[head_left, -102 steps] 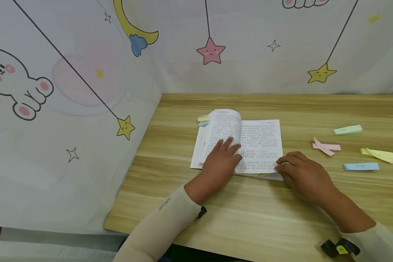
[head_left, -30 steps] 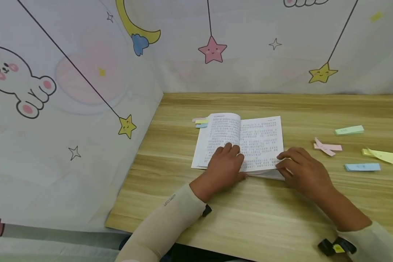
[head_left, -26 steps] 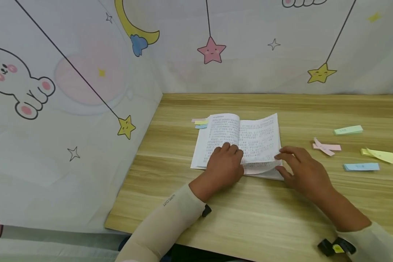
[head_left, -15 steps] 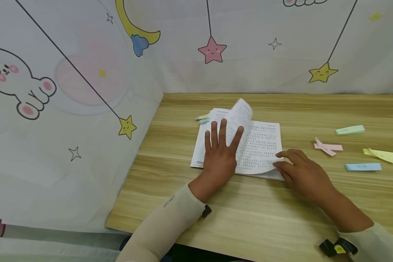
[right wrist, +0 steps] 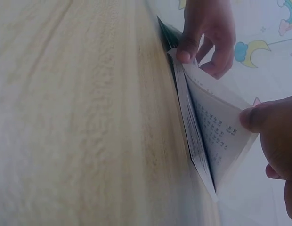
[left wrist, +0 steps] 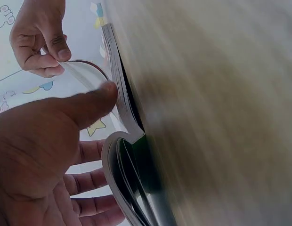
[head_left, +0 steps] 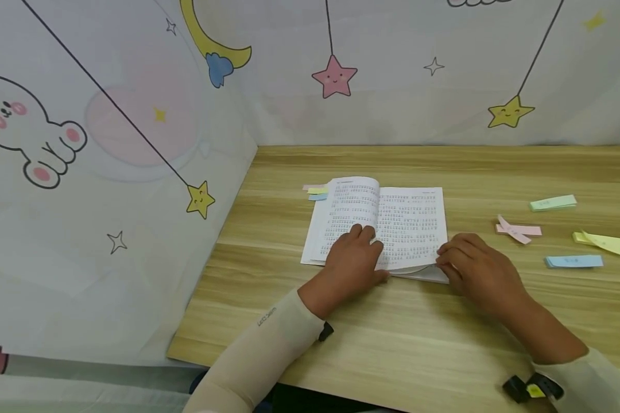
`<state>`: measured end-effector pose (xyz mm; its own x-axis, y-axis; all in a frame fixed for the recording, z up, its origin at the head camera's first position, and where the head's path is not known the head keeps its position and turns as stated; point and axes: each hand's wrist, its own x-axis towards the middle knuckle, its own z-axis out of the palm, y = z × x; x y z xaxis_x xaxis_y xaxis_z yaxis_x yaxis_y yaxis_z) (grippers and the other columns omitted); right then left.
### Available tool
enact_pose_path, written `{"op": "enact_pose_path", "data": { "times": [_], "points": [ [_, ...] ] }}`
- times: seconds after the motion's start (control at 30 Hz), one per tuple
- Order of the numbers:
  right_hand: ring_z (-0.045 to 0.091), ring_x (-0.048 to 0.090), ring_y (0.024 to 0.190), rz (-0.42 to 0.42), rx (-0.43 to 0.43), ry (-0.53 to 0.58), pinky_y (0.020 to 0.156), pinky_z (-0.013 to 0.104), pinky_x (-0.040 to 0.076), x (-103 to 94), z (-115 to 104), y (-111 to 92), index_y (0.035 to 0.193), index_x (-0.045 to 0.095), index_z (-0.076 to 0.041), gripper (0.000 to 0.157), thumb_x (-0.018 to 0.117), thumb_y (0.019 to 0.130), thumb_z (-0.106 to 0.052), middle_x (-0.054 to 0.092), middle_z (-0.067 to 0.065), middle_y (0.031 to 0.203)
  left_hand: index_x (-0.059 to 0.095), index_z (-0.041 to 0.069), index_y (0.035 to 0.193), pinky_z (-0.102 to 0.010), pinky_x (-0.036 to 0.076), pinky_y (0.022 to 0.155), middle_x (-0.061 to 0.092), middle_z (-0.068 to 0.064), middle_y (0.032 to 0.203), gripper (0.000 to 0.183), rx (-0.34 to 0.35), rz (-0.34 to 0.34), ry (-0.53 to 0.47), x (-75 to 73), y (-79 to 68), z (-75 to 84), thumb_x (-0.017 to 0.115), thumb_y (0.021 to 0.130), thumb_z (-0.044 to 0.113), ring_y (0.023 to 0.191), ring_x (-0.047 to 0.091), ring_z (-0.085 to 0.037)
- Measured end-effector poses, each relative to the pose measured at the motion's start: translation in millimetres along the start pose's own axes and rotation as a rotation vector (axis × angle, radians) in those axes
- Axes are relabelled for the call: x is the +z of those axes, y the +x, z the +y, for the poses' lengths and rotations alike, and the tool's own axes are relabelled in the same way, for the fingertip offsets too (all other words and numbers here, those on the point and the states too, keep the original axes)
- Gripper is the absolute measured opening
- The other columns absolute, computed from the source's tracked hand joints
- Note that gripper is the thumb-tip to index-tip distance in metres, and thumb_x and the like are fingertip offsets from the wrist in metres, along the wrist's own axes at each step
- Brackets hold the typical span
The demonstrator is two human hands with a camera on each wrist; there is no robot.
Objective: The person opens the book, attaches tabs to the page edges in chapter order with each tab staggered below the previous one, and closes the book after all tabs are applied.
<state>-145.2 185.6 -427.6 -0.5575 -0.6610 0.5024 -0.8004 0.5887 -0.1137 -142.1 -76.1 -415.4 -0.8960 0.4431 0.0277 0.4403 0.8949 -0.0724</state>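
An open book (head_left: pixel 351 201) of small printed characters lies on the table, with pink, yellow and blue sticky tabs (head_left: pixel 317 193) jutting from its upper left edge. My left hand (head_left: pixel 348 261) rests over the lower left page beside the fold, its thumb at the bottom edge; in the left wrist view its fingers lie against the curved pages. At the lower right corner, my right hand (head_left: pixel 477 272) pinches a page (right wrist: pixel 216 127) between thumb and fingers. The right wrist view shows that page raised at a slant above the stack beneath.
Right of the book lie sticky-note strips: green (head_left: pixel 553 203), crossed pink (head_left: pixel 518 230), yellow (head_left: pixel 601 242) and blue (head_left: pixel 573 261). A cartoon-printed white cloth (head_left: pixel 382 115) stands behind and to the left of the wooden table (head_left: pixel 392 332).
Half a second ago a page stood curled over the fold under my spread left hand; now it lies on the left and that hand is back lower down. My right hand stays at the corner.
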Motion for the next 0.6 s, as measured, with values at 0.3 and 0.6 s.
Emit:
{"op": "enact_pose_path", "data": {
  "times": [0.3, 0.6],
  "points": [
    [0.029, 0.05, 0.107, 0.08, 0.11, -0.015, 0.061, 0.042, 0.048, -2.1, -4.4, 1.3, 0.114, 0.064, -0.009, 0.058, 0.03, 0.097, -0.053, 0.052, 0.012, 0.117, 0.035, 0.012, 0.143, -0.03, 0.044, 0.058, 0.056, -0.002, 0.099, 0.064, -0.098, 0.128, -0.051, 0.4, 4.4, -1.8, 0.059, 0.088, 0.036, 0.084, 0.05, -0.017],
    [0.032, 0.045, 0.115, -0.051, 0.043, 0.007, 0.079, 0.045, 0.046, 1.6, 1.3, -2.8, 0.103, 0.068, -0.008, 0.023, 0.068, 0.081, -0.013, 0.053, 0.011, 0.119, 0.039, 0.025, 0.142, -0.053, 0.01, 0.109, 0.014, -0.015, 0.153, 0.068, -0.102, 0.276, 0.097, -3.0, 2.1, -10.8, 0.07, 0.082, 0.018, 0.14, 0.005, -0.038]
  ]
}}
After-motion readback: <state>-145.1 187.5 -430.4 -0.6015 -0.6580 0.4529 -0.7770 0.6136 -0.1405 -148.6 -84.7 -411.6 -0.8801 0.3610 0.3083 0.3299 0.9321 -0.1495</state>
